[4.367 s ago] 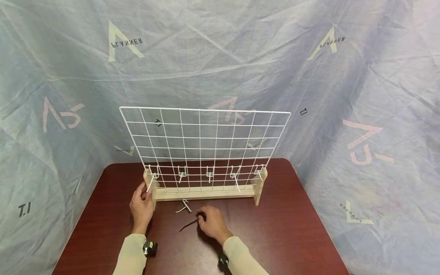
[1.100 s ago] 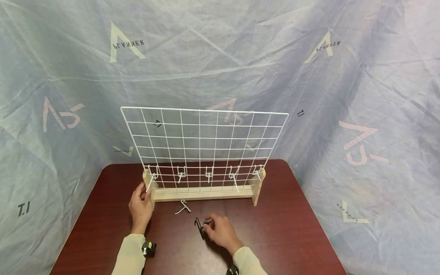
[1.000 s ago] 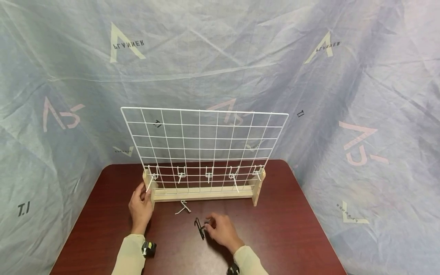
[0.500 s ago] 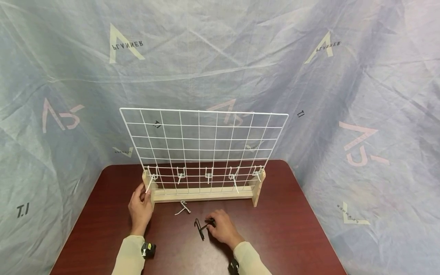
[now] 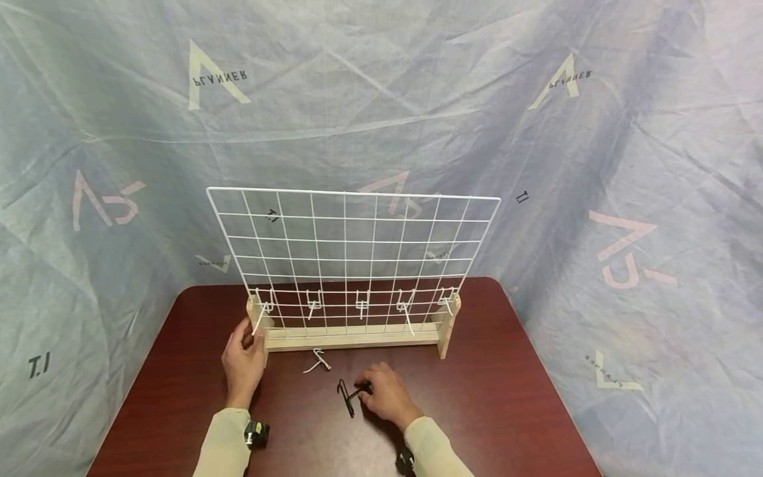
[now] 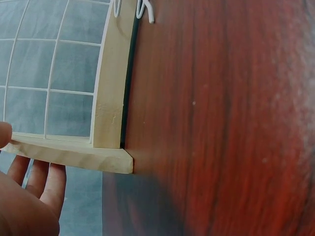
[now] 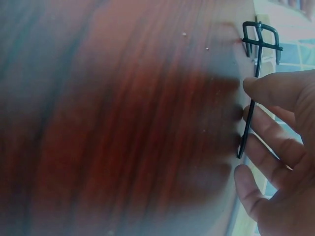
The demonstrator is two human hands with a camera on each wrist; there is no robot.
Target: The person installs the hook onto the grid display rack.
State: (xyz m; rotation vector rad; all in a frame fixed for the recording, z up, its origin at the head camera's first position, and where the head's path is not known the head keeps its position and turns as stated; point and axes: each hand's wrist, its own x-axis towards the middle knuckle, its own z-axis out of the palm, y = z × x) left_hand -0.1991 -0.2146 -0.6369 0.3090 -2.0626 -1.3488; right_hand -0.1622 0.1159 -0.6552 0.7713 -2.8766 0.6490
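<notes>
My right hand [image 5: 386, 396] pinches a black wire display hook [image 5: 346, 399] by its straight prong, low over the table. In the right wrist view, the thumb lies on one side of the hook's prong [image 7: 250, 115] and fingers on the other; its double-hooked end sticks out beyond the thumb. My left hand [image 5: 243, 364] grips the left wooden side piece [image 6: 74, 155] of a stand, thumb and fingers on opposite sides. That stand holds up a white wire grid panel [image 5: 344, 238]. A loose white hook [image 5: 318, 361] lies on the table in front of it.
Several white hooks [image 5: 362, 305] hang in a row along the lower part of the grid. A wooden crossbar [image 5: 353, 338] joins the stand's sides. Grey-blue printed cloth [image 5: 381, 99] surrounds the dark red table [image 5: 507, 397].
Over these seconds the black hook has been turned round: its double-hooked end now faces left, its prong in the right hand. That hand shifted slightly right. My left hand has stayed put.
</notes>
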